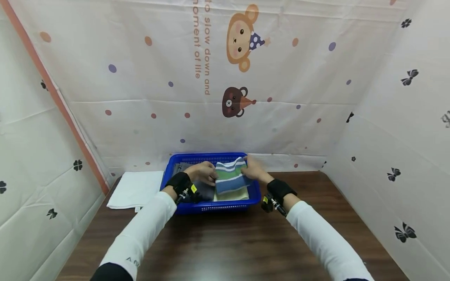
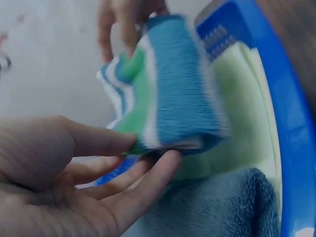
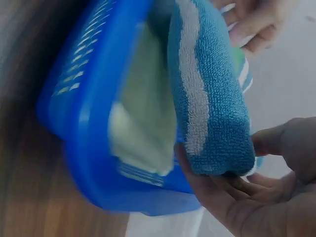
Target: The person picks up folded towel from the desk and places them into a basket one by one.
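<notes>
Both hands hold a folded striped towel (image 1: 230, 177) in blue, green and white, raised over the right part of a blue plastic basket (image 1: 218, 207). My left hand (image 1: 202, 173) pinches its left edge, thumb on top and fingers beneath, as the left wrist view shows. At the opposite edge, my right hand (image 1: 254, 171) grips the towel between thumb and fingers. Below it in the basket lies a folded pale yellow-green towel (image 2: 242, 108). A dark grey-blue towel (image 2: 212, 202) fills the basket's left part, partly hidden under my left hand.
A folded white towel (image 1: 137, 189) lies left of the basket on the brown wooden table (image 1: 225, 246). The basket stands near the back, close to a printed curtain (image 1: 197, 128). More white sheeting (image 1: 393, 156) hangs along both sides.
</notes>
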The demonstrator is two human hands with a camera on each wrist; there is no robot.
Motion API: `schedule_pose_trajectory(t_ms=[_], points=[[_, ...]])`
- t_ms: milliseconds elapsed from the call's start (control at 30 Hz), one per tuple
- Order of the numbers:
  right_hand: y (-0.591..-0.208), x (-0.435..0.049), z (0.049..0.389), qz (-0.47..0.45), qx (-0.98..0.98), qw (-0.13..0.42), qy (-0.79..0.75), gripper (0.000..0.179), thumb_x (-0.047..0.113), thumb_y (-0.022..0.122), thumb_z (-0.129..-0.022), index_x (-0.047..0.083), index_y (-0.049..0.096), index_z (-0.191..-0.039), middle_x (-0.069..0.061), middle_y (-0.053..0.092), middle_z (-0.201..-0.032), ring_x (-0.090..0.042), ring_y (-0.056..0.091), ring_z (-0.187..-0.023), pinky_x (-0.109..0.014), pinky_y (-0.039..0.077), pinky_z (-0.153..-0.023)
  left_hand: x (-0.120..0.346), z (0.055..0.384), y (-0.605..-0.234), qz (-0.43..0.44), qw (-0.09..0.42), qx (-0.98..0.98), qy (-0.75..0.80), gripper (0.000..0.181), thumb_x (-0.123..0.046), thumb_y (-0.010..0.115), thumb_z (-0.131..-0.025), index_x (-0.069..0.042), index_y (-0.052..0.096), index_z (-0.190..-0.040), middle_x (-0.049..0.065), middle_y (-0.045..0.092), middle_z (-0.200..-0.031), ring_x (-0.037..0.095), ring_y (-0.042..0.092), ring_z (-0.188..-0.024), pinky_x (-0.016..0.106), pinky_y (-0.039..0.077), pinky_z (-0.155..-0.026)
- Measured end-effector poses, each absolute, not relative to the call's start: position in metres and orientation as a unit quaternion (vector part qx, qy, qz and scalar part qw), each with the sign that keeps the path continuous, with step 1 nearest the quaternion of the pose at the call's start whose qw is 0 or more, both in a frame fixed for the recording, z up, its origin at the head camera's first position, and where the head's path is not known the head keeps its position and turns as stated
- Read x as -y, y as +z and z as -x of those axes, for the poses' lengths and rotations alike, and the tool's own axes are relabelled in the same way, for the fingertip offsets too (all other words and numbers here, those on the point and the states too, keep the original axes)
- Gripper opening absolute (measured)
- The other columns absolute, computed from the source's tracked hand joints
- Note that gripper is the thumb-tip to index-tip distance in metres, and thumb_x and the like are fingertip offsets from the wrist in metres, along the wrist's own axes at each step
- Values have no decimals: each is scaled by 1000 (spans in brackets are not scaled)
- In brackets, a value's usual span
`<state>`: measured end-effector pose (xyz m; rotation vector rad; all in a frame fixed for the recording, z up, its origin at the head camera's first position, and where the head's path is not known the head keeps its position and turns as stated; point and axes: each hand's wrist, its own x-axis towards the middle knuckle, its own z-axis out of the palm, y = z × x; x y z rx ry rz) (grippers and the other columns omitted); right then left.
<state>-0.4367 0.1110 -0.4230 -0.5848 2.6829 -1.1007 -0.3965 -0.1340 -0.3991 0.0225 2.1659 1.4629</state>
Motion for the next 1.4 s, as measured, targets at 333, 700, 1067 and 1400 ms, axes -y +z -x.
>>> schedule_pose_trajectory(t_ms=[333,700,1067,1400], points=[[-403,-85,398,178,-938,179,-238,26,3,54,-100,-12,51,-120,-23,61,-101,-31,71,-64,-35,59,-56,140,392,-404,-9,310,-798,517,41,-7,57,-102,7,51,-140,35,47,-146,48,50,-137,44,57,-98],[-411,-79,403,166,-955,126,-213,25,4,67,-95,5,52,-74,-14,58,-60,-30,70,-50,-34,58,-49,136,388,-401,-14,312,-803,508,56,-15,59,-103,5,38,-151,30,36,-159,47,45,-142,48,49,-108],[-412,-84,397,187,-949,108,-229,50,4,63,-95,18,30,-60,3,36,-45,-28,69,-49,-28,52,-44,155,377,-399,-55,325,-797,505,53,-17,49,-109,7,34,-154,34,40,-154,45,45,-143,46,48,-111],[-418,-112,379,229,-926,88,-287,47,7,65,-98,10,47,-54,-14,59,-49,-26,67,-47,-30,54,-48,219,351,-386,-96,333,-804,483,51,-21,45,-110,9,38,-151,31,54,-145,42,57,-134,53,44,-113]])
